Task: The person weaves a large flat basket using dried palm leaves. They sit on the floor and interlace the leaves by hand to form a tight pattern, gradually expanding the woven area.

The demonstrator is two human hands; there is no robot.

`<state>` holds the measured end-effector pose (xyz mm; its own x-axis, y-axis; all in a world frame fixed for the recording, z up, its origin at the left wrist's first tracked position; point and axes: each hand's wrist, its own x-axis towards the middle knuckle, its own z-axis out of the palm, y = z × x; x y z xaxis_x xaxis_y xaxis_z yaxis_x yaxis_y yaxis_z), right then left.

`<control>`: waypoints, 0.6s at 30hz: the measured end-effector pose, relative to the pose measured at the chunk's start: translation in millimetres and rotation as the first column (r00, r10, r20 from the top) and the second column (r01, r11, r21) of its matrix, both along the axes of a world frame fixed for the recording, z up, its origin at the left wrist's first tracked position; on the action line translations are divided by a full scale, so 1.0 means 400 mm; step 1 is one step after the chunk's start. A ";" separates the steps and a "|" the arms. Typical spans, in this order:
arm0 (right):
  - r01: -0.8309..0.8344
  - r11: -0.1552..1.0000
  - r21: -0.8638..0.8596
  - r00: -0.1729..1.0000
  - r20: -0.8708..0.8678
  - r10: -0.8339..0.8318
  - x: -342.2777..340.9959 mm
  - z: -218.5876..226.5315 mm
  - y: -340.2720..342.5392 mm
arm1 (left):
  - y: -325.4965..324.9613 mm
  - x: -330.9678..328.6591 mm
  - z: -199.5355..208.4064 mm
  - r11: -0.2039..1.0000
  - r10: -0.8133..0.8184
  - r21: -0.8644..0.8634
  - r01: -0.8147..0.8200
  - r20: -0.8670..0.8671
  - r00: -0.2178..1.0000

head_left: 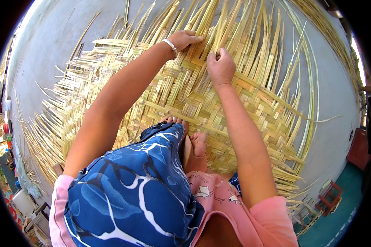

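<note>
A large woven mat (pixel 185 92) of flat yellow-green strips, which look like split bamboo or cane, lies beneath me. At its far edge my left hand (pixel 187 40), with a white bangle at the wrist, has thumb and fingers closed round upright loose strips (pixel 203 31). Just to the right and a little nearer, my right hand (pixel 221 66) is curled in a pinch at the base of neighbouring strips (pixel 231 33); its fingertips are partly hidden. A crosswise strip (pixel 272 96) runs rightward from near the right hand, over the weave. My bare foot (pixel 198 144) rests on the mat.
Grey floor (pixel 334 107) surrounds the mat. Long thin green strips (pixel 311 74) curve along its right side, and a bundle of stalks (pixel 329 29) lies at the far right. A red stool (pixel 329 197) stands at the lower right. Unwoven strip ends stick out at the edges.
</note>
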<state>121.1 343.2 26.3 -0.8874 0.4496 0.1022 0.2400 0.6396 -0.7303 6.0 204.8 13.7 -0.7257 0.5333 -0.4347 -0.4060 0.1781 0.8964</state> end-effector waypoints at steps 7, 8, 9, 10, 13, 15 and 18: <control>-0.143 0.981 0.134 0.982 0.141 0.124 -0.029 -0.005 0.017 | 0.001 0.023 0.019 0.998 0.040 0.041 -0.042 0.035 0.999; -0.228 0.962 0.149 0.967 0.151 0.206 -0.035 -0.006 0.028 | -0.001 0.022 0.012 0.997 0.036 0.071 -0.039 0.041 0.998; -0.314 0.935 0.162 0.943 0.164 0.289 -0.040 -0.003 0.040 | -0.006 0.020 0.010 0.993 0.012 0.118 -0.019 0.063 0.998; -0.397 0.901 0.173 0.913 0.177 0.368 -0.044 -0.002 0.049 | -0.015 0.018 0.008 0.986 -0.015 0.166 0.001 0.083 0.996; -0.498 0.856 0.138 0.862 0.182 0.472 -0.048 -0.009 0.070 | -0.024 0.031 0.012 0.934 0.164 0.296 -0.198 0.137 0.977; -0.512 0.853 0.100 0.839 0.270 0.472 -0.056 0.002 0.075 | -0.039 0.038 0.005 0.888 0.298 0.314 -0.335 0.161 0.941; -0.484 0.874 0.037 0.854 0.240 0.462 -0.053 -0.014 0.076 | -0.062 0.050 -0.015 0.877 0.416 0.228 -0.424 0.085 0.906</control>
